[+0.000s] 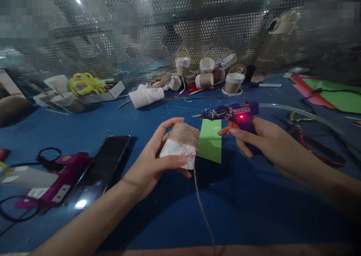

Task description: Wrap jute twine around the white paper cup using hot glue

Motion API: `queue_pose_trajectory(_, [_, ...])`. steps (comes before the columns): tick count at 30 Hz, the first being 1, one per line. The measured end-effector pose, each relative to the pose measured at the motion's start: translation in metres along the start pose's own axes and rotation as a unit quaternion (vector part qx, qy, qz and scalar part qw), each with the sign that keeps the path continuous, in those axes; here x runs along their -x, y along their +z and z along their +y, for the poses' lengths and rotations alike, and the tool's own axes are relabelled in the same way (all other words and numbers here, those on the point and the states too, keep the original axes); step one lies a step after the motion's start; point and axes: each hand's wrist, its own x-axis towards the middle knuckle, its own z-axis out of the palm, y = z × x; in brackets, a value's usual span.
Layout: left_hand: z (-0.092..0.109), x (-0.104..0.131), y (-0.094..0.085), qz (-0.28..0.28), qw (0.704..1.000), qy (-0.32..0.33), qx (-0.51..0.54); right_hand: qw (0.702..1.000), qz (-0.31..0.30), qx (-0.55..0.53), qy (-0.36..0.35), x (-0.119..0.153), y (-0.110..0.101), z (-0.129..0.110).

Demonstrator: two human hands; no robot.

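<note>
In the head view, my left hand (158, 154) is closed round a white paper cup (175, 150) with faint red print. Brown twine (184, 134) is wound about the upper part of the cup, and its loose strand trails down over the table's front edge. My right hand (254, 135) grips a dark blue hot glue gun (242, 111), its red light lit and a finger near the orange trigger. The metal nozzle points left, above and apart from the cup. A clear glue stick runs out of the gun's back. Beneath lies a green paper sheet (211, 141).
Several twine-wrapped cups (207, 65) stand or lie at the back, beside stacked paper cups (146, 96). A phone (109, 162) and a magenta power strip (67, 173) lie left. Red-handled pliers (318, 147) and coloured sheets (335, 92) lie right, near a black cable. A perforated screen (158, 34) stands behind.
</note>
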Motion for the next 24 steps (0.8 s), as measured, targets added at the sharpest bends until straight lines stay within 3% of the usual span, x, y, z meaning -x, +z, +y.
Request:
queue_pose_trajectory(6, [-0.002,0.001,-0.001,-0.018,0.999,0.012,-0.043,1.0,0.015,0.016,-0.013,0.002,-0.001,-0.001])
queue_pose_trajectory(13, [-0.003,0.0,0.007,0.066,0.991,0.03,-0.11,0.997,0.014,0.069,-0.035,0.005,-0.002,-0.003])
queue_pose_trajectory(17, [-0.005,-0.001,0.005,0.053,0.994,0.04,-0.09,0.992,0.04,0.109,-0.04,0.008,-0.001,-0.008])
queue_pose_trajectory(20, [-0.005,-0.001,0.005,0.032,0.997,0.032,-0.066,0.99,0.029,0.132,-0.029,0.011,-0.001,-0.01])
queue_pose_trajectory(24, [-0.003,-0.002,0.007,0.046,0.998,0.002,-0.038,0.989,0.019,0.15,-0.004,0.013,-0.001,-0.007])
